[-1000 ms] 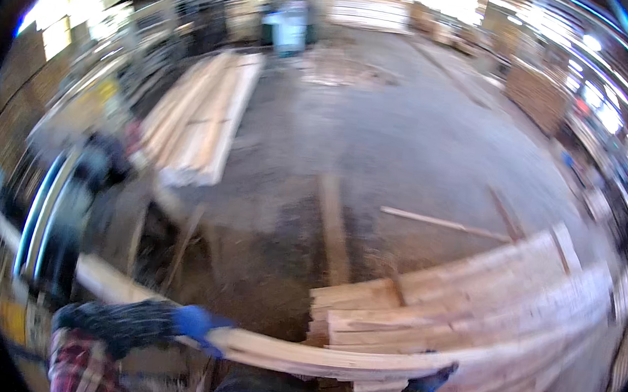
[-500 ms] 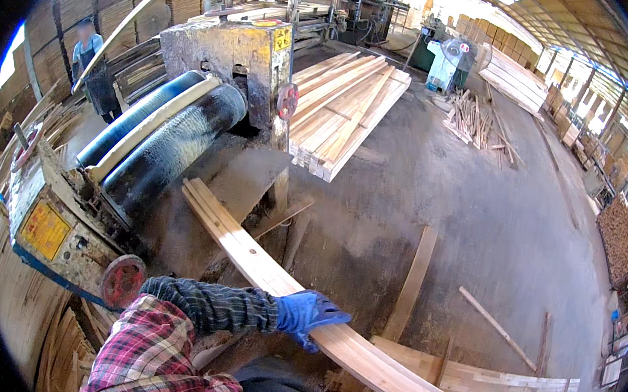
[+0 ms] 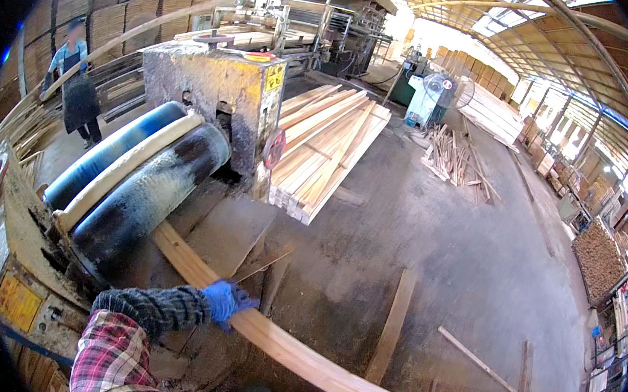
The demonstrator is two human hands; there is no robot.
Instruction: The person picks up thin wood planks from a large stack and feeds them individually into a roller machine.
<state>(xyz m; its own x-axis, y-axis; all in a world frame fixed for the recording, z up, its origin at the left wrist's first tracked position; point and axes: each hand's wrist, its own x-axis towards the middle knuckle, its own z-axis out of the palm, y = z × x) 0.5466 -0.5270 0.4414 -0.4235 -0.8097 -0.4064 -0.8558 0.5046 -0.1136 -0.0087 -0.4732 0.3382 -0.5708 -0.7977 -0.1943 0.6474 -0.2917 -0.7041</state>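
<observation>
Left hand (image 3: 224, 301): blue-gloved, lower left of centre, fingers curled over the edge of the long plank (image 3: 298, 357).
Right hand: out of the frame.
Long plank: pale wood, running from beneath the dark roller (image 3: 151, 195) at left centre down to the lower right.
Machine housing (image 3: 210, 99): rusty metal box, upper left.
Board stack (image 3: 326, 148): on the floor (image 3: 461, 240), upper centre.
Other person (image 3: 75, 82): standing, far upper left.

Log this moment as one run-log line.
left hand: gripping plank | right hand: out of view | plank end by rollers | bystander behind
</observation>
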